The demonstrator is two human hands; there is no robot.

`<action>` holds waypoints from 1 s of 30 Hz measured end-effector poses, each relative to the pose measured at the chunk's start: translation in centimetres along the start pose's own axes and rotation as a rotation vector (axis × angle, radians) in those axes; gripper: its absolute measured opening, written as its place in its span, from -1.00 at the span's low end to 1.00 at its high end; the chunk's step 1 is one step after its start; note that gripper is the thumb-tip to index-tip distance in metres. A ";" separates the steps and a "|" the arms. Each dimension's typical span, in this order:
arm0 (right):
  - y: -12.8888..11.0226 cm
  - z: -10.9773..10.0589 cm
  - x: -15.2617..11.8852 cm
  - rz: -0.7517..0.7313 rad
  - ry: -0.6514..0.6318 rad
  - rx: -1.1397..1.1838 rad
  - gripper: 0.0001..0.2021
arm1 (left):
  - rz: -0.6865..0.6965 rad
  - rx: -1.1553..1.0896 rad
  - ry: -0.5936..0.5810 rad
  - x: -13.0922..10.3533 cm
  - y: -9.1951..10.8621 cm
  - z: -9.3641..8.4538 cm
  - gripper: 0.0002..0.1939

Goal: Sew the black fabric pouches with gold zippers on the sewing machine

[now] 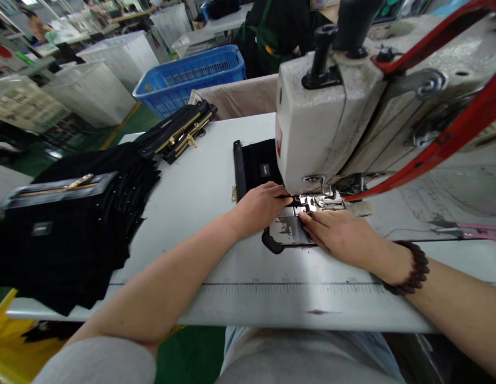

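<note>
Pressed downward with the left hand (262, 208) on the near part of the black fabric piece (258, 160), near the centre of the frame. Could not tell, for the left grip, of any pinch between thumb and fingers. Rested the right hand (338, 234) with the grip released, fingers straight and close together, at the edge of the shiny plate (286, 230), just beside the presser foot (308, 204).

Had in hand, by judgement, the step of guiding the black fabric piece at the sewing machine (312, 128). Could see its small label to the left of the machine head, but not the part behind the machine and under the left hand. Could not tell exactly of its position under the needle.

Seemed to call, for the next move, for a flat and straight layer, with light pressure from both hands and fingertips carefully away from the presser foot.

Saw also on the desk (192, 186) a pile of black fabric (76, 218) at the left of the frame, and zipped black pieces (180, 128) at the upper left.
</note>
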State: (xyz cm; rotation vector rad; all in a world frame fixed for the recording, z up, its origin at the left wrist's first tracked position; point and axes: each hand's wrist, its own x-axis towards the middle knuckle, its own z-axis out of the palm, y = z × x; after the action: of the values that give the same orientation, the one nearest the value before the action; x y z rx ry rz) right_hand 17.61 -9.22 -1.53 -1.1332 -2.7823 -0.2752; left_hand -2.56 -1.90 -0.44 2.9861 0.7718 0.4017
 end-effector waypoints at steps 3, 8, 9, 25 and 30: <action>0.0 0.0 0.0 0.008 -0.015 0.000 -0.72 | 0.003 -0.001 0.009 0.0 0.0 0.0 -0.80; 0.0 0.0 0.0 0.014 0.006 -0.007 -0.70 | -0.011 -0.004 0.028 0.0 0.1 0.0 -0.81; 0.0 0.0 -0.1 0.017 0.009 -0.007 -0.70 | -0.016 -0.002 0.022 0.1 0.2 -0.1 -0.81; -0.2 -0.6 0.2 0.061 -0.026 -0.005 -0.71 | -0.013 0.003 -0.029 0.5 0.1 -0.4 -0.78; 0.0 -0.7 0.1 0.093 -0.050 0.039 -0.69 | -0.020 -0.108 -0.149 1.1 -0.5 -2.1 -0.77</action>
State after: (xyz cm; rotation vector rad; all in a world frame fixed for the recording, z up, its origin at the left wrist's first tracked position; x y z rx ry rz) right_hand 17.56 -9.30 -0.85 -1.2722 -2.7548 -0.1842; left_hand -2.42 -1.06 1.78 2.8653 0.7408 0.2101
